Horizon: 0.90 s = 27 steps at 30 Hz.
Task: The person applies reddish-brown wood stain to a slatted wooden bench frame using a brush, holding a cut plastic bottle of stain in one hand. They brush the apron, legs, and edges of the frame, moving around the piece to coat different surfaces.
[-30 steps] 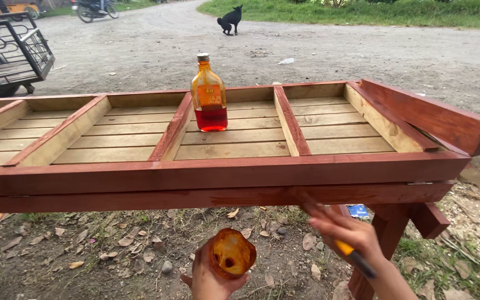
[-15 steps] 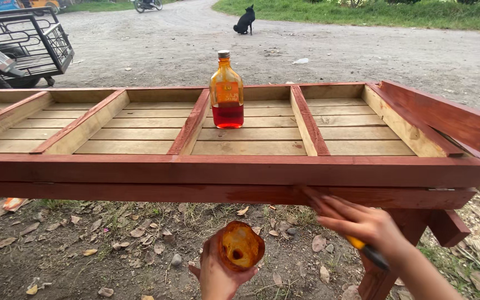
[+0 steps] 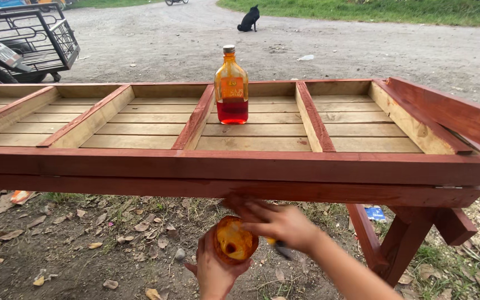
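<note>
My left hand (image 3: 213, 273) holds a small round container (image 3: 234, 240) with orange-red stain inside, low in front of me. Just above it, my right hand (image 3: 278, 222) grips a brush whose handle (image 3: 280, 248) sticks out below the fist; the bristles are hidden at the container's mouth. Above both hands runs the red-stained front rail (image 3: 234, 166) of a long wooden frame with several bare-wood compartments. A flat glass bottle (image 3: 231, 88) with red liquid in its bottom part stands upright on a divider in the frame's middle.
Red-stained legs (image 3: 395, 244) brace the frame at the right. Dirt with dry leaves lies below. A motorbike with a wire cargo rack (image 3: 34, 39) is parked at the back left. A black dog (image 3: 248, 18) sits on the gravel road beyond.
My right hand has moved left from the frame's underside down to the container's mouth. The camera view has shifted left, so the bottle sits near the centre.
</note>
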Each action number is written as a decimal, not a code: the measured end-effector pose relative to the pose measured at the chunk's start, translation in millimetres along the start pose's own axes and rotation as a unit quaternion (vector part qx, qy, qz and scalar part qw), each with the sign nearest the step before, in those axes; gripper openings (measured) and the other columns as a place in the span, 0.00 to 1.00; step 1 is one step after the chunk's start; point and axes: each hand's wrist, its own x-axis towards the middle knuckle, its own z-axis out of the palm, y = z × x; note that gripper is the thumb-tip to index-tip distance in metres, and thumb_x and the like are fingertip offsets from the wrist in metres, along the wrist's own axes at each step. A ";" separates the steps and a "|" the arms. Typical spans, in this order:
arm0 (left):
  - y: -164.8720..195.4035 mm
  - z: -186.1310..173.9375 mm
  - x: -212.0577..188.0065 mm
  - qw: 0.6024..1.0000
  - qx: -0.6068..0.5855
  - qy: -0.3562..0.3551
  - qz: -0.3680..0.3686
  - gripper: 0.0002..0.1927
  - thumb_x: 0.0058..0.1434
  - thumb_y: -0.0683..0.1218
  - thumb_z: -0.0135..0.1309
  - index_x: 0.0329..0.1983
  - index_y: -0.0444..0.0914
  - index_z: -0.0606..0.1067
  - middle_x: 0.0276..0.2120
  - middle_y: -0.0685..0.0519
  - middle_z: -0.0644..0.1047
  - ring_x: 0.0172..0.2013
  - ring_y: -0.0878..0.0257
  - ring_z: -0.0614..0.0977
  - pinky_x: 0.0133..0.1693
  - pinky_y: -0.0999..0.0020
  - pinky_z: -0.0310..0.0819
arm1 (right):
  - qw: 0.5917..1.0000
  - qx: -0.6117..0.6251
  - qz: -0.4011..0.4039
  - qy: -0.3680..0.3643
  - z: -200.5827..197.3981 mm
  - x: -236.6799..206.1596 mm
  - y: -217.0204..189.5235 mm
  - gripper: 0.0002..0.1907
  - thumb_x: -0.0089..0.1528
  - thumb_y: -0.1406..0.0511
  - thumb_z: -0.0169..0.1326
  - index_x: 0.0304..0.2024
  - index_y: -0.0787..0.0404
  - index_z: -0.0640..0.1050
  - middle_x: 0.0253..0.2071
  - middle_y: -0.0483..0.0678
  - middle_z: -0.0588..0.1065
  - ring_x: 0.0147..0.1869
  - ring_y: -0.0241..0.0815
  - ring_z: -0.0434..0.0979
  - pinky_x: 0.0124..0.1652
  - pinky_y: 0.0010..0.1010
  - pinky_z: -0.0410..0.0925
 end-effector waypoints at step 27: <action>55.7 42.7 -11.5 0.987 -0.050 -0.145 0.050 0.63 0.24 0.51 0.81 0.68 0.45 0.63 0.59 0.45 0.70 0.58 0.49 0.74 0.60 0.51 0.69 | 0.933 -0.155 0.246 0.211 -127.7 -211.5 17.9 0.20 0.53 0.70 0.60 0.48 0.49 0.82 0.59 0.54 0.77 0.53 0.47 0.84 0.49 0.31 0.77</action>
